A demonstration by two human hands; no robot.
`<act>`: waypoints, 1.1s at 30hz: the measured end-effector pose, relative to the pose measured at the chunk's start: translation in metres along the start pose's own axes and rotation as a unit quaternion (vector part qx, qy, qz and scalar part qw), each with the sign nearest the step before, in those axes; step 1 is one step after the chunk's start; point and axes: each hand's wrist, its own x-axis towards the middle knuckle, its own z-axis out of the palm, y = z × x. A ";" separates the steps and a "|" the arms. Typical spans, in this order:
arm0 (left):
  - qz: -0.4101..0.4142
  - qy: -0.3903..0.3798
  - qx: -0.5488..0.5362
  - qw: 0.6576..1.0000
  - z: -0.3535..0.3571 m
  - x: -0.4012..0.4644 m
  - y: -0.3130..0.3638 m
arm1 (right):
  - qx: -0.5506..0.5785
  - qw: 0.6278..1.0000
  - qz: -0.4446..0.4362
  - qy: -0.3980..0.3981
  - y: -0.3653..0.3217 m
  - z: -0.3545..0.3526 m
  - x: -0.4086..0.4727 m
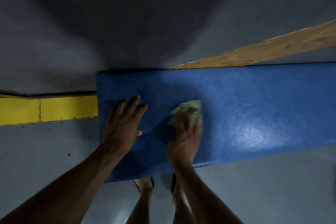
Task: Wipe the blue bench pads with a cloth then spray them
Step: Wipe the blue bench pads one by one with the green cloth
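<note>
**Both hands on the blue pad, cloth under the right**

A grey floor point(54, 151) fills most of the head view, darker toward the top. Across the middle lies the blue bench pad point(254, 105), a long padded rectangle that runs from its left end, near the centre of the view, out past the right side; a bright sheen sits on its surface toward the near edge on the right. Behind its far edge a bare wooden board point(272, 47) slants up to the right. At the pad's left end a yellow beam point(63, 109) runs off to the left.

The left hand point(123, 123) lies palm down near the pad's left end, fingers straight and spread, holding nothing. The right hand point(185, 132) is just beside it toward the middle of the pad, blurred, pressing down on a pale greenish cloth point(189, 107); the cloth is bunched and shows past the fingertips toward the far edge. Whether the fingers curl round the cloth or lie flat on it cannot be told.

Below the pad's near edge the person's legs and sandalled feet point(154, 183) stand on the floor.
</note>
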 end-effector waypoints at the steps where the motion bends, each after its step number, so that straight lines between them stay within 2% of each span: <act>1: 0.000 -0.005 0.000 1.000 0.000 -0.001 0.001 | -0.001 0.997 -0.074 -0.029 -0.006 0.001 -0.016; 2: -0.002 -0.007 0.000 1.000 0.000 -0.002 0.001 | -0.005 0.986 -0.159 -0.053 -0.001 0.000 -0.023; 4: -0.002 -0.004 -0.005 1.000 -0.001 -0.002 0.002 | -0.037 0.939 -0.333 -0.081 0.032 -0.015 -0.005; 6: -0.002 0.004 -0.008 1.000 -0.001 -0.001 0.001 | -0.086 0.899 -0.424 -0.071 0.080 -0.030 0.028; 7: -0.002 0.007 -0.006 1.000 -0.001 0.000 0.001 | -0.087 0.910 -0.400 -0.063 0.107 -0.038 0.044; 8: -0.001 0.009 -0.003 1.000 -0.001 0.000 0.001 | -0.072 0.941 -0.326 -0.064 0.131 -0.048 0.055; 10: 0.000 0.015 0.003 1.000 0.001 0.000 0.004 | -0.038 0.991 -0.118 -0.041 0.160 -0.065 0.064; 12: -0.002 0.025 0.002 1.000 0.003 0.000 0.004 | -0.020 0.999 0.013 0.023 0.152 -0.059 0.057; 14: -0.004 0.035 0.003 0.999 0.004 0.000 0.004 | 0.017 0.997 0.052 0.051 0.115 -0.039 0.039; 16: -0.008 0.037 0.007 0.999 0.006 -0.001 0.006 | 0.033 0.999 -0.010 0.041 0.075 -0.017 0.011; 18: -0.003 0.033 0.006 0.999 0.007 -0.003 0.008 | 0.010 0.988 -0.154 -0.027 0.052 -0.006 -0.025; 21: 0.016 0.043 0.005 0.999 0.008 -0.010 0.005 | -0.043 0.918 -0.385 -0.082 0.079 -0.014 -0.026; 23: 0.028 0.070 0.005 0.997 0.006 -0.019 0.003 | -0.079 0.894 -0.435 -0.080 0.118 -0.029 -0.003; 25: 0.030 0.100 0.010 0.994 0.004 -0.030 0.005 | -0.071 0.926 -0.362 -0.079 0.160 -0.048 0.019; 27: 0.035 0.117 0.017 0.992 0.004 -0.043 0.009 | -0.047 0.971 -0.226 -0.067 0.183 -0.063 0.022; 30: 0.030 0.114 0.028 0.993 0.009 -0.062 0.009 | -0.017 0.999 -0.048 0.004 0.158 -0.051 0.005; 32: 0.013 0.105 0.030 0.994 0.014 -0.073 0.010 | 0.014 0.999 0.001 0.030 0.119 -0.032 -0.016; 33: 0.007 0.102 0.030 0.994 0.017 -0.078 0.010 | 0.021 0.999 -0.023 0.024 0.099 -0.022 -0.030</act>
